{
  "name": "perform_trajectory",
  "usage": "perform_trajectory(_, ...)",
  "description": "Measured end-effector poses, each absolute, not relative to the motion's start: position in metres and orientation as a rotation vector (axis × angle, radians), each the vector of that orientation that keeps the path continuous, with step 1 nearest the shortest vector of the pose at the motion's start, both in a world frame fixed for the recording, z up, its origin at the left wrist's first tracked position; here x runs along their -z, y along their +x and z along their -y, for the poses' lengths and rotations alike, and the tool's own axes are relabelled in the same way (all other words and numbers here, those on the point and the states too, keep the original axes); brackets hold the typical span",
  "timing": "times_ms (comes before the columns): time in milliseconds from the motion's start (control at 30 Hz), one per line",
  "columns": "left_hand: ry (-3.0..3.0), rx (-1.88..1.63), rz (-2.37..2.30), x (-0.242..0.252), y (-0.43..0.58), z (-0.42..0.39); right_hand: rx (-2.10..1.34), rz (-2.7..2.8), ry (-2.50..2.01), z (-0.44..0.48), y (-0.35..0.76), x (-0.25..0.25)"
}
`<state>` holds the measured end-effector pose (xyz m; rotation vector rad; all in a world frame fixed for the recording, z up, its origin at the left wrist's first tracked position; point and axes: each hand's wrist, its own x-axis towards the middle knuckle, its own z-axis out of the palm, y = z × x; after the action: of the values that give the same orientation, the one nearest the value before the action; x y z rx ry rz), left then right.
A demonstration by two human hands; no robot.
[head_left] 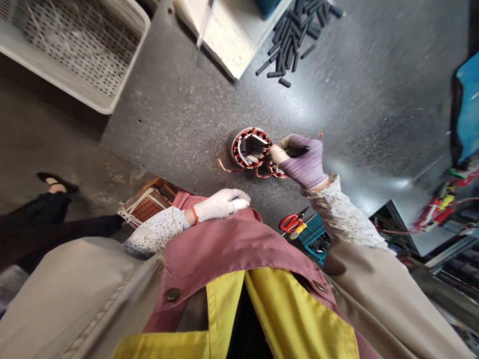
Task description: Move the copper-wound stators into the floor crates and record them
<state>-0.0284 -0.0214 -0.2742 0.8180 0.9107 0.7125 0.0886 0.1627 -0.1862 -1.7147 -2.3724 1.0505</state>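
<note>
A motor stator point(251, 148) with red and copper windings stands on the grey metal table, black strips showing inside its bore. A second wound part point(277, 169) lies close by, half hidden under my right hand point(302, 158). That hand, in a purple glove with pale fingertips, is closed at the stator's right rim; a dark object shows inside its curled fingers, its kind unclear. Copper-coloured leads point(229, 168) trail from the stator. My left hand point(223, 203), in a white glove, rests against the pink apron near the table edge, fingers curled together. What lies beneath them is hidden.
Black short tubes point(290, 42) lie heaped at the back, beside a pale board point(228, 37). A white perforated basket point(129, 75) is at upper left. Red-handled scissors point(292, 223) and a teal bin point(316, 237) sit near my right forearm. Another person's leg point(48, 209) shows at left.
</note>
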Motion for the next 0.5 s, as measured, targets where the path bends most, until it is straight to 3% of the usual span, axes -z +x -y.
perform_trajectory(300, 0.727, -0.785, -0.961, 0.273, -0.030, 0.032, -0.853, 2.829, -1.748, -0.169, 0.065, 0.234)
perform_trajectory(500, 0.785, -0.759, -1.004, 0.268, -0.035, 0.028, -1.006, 2.541, -1.735, -0.164, 0.078, 0.187)
